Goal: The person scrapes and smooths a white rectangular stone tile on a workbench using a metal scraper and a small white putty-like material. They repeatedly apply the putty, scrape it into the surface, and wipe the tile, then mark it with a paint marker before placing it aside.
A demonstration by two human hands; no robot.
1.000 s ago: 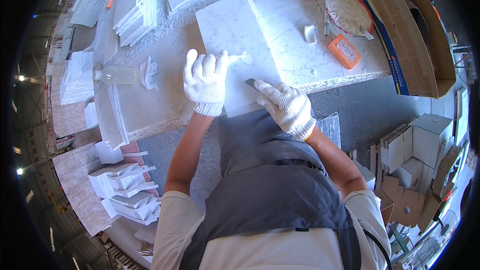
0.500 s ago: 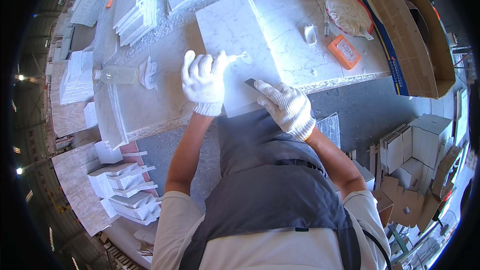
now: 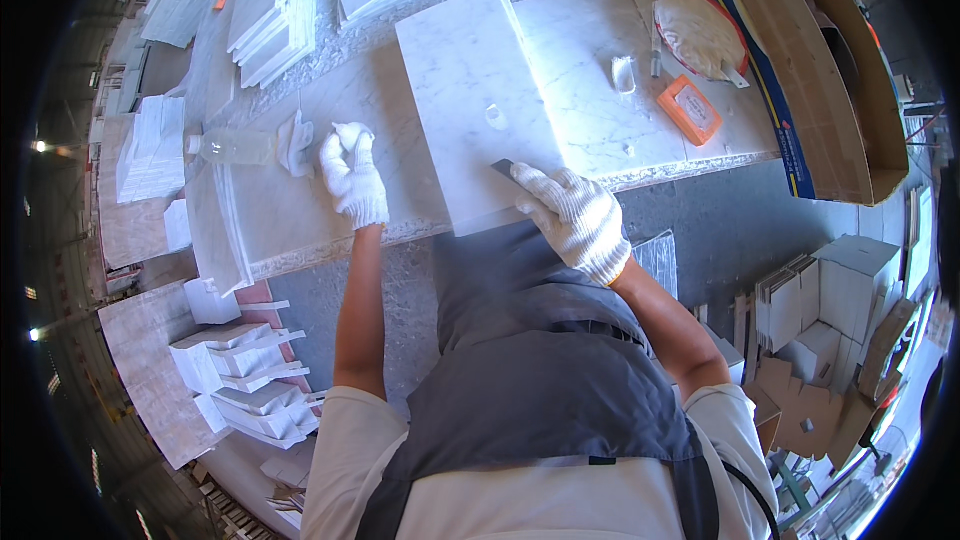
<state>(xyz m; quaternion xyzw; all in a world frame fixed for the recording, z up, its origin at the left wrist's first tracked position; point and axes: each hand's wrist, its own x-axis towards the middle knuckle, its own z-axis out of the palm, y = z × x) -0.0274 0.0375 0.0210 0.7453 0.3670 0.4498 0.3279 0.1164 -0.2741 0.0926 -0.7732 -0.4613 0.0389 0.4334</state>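
Head view, looking down over the person's shoulders at a long pale stone workbench (image 3: 300,230). A square white marble tile with faint grey veins (image 3: 470,100) lies flat on it, its near edge reaching the bench's front edge, right in front of the grey apron.

The right hand (image 3: 572,215), in a white knit glove, sits at the tile's near right corner. Its fingers are curled around a small dark flat blade-like tool (image 3: 502,168), whose tip pokes out past the glove and rests on the marble surface. So the tile lies under and ahead of that hand, spreading away up and to the left of the grip.

The left hand (image 3: 352,172), gloved the same way, is off the tile altogether, lying on the bare bench just left of the tile's left edge. Its fingers are bunched loosely; I cannot tell whether it holds anything. Just beyond it lies a crumpled white rag (image 3: 297,140), touching a clear plastic bottle on its side (image 3: 232,147).

Further right on the bench are an orange rectangular block (image 3: 690,110) and a round red-rimmed bowl of whitish paste (image 3: 698,32). Stacks of white tiles (image 3: 268,2) stand at the far left.
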